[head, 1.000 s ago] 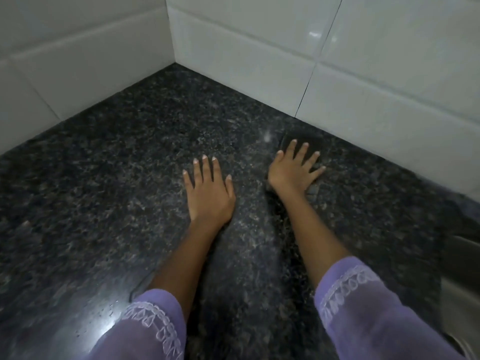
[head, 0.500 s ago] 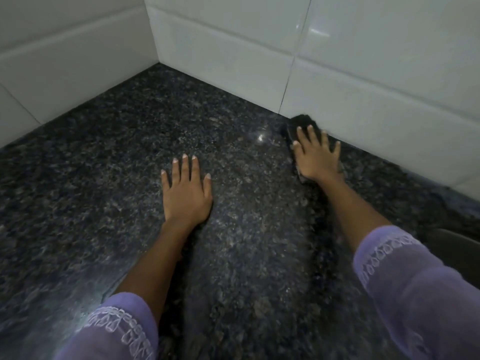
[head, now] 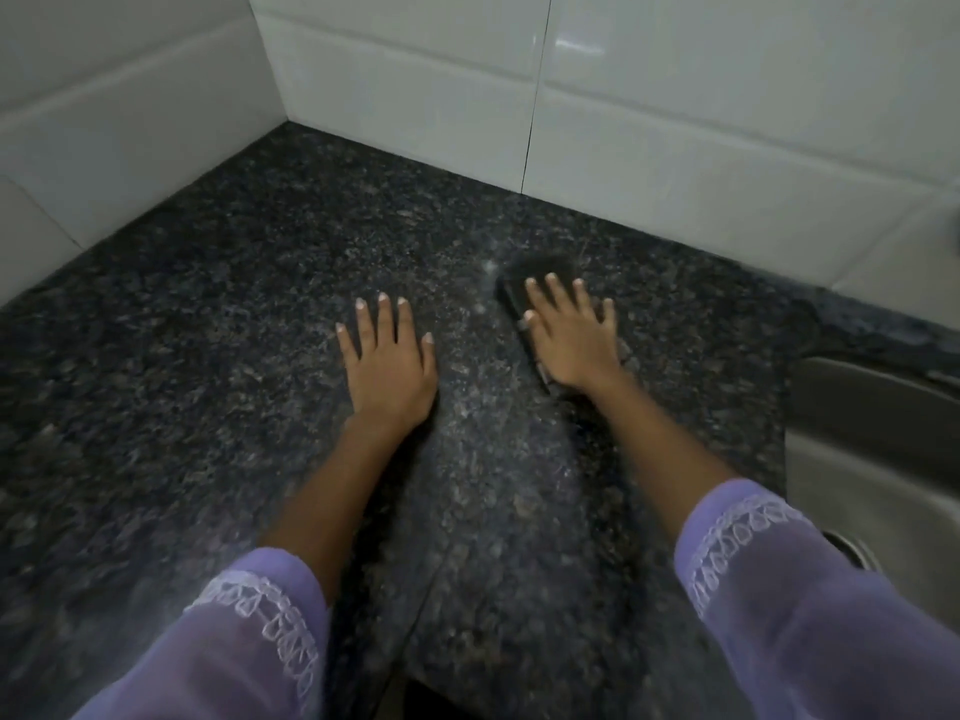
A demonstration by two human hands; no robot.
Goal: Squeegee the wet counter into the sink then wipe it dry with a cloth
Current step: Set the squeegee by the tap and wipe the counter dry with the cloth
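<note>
Head view: left hand point(head: 387, 363) flat, fingers straight, on dark speckled granite counter point(head: 208, 330). Right hand point(head: 571, 340) pressing dark rectangular cloth pad point(head: 540, 267) with extended fingers, near white tiled wall point(head: 675, 122), steel sink point(head: 872, 459) at right.

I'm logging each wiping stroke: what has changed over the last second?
The right hand slid the dark pad out to the tiled wall, then drew it back toward the person, fingers flat on it throughout. The left hand stayed flat on the counter.
</note>
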